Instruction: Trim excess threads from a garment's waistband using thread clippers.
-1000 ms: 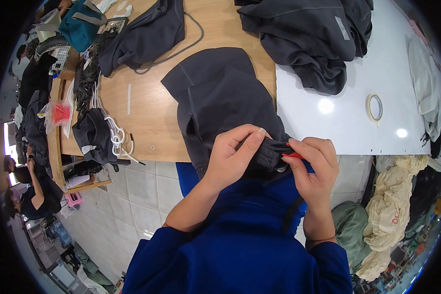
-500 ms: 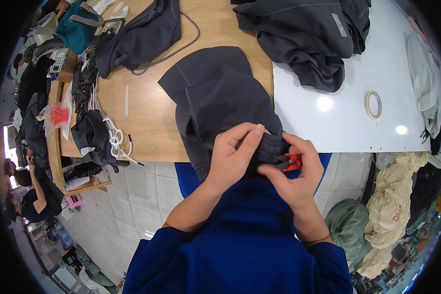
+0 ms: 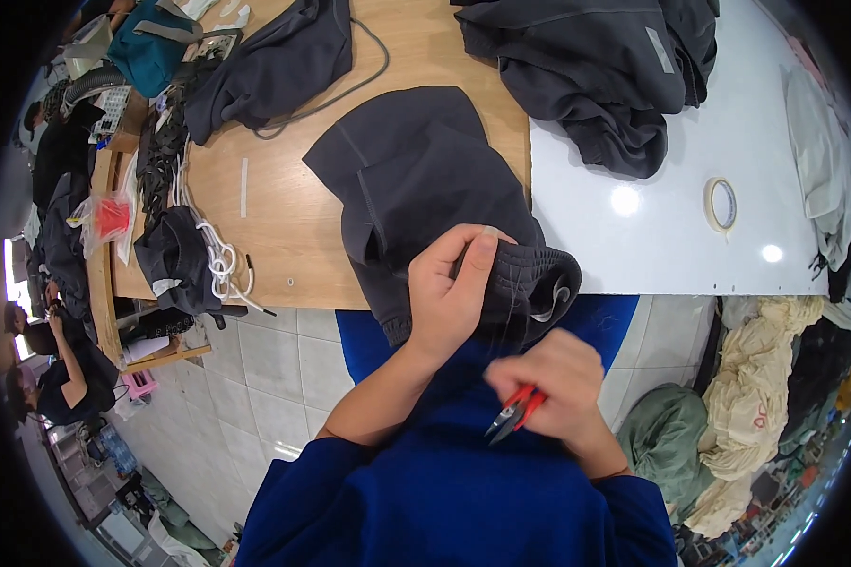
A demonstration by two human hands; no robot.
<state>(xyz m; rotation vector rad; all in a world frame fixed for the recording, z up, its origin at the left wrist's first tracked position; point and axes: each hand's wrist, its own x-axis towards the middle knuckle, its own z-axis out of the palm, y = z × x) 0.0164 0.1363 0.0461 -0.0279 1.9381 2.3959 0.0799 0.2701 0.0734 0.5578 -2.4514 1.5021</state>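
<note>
While the left hand (image 3: 449,298) pinches the ribbed edge of the dark grey garment (image 3: 425,189) at the near table edge, fingers curled over the bunched fabric and thumb underneath, the right hand (image 3: 553,383) sits below it and to its right, off the cloth, closed around small red-handled snips (image 3: 515,413) with the blades pointing down-left. Looks like a trimming/inspection step on that cuff or waistband: snips are clear of the cloth at this instant. Next move, as I read it, calls for bringing the blade tips up to the pinched edge while the left hand keeps the fabric taut, tips away from the fingers.

Count:
- garment in hand: one, spread up and away from the left hand across the wooden table (image 3: 284,217)
- other dark garments: two heaps, one (image 3: 596,66) far above the right hand, one (image 3: 274,57) above-left of the left hand
- tape roll (image 3: 721,203): one, up-right of the right hand on the white surface
- snips: one
- white cord bundle (image 3: 219,260): one, left of the left hand
</note>
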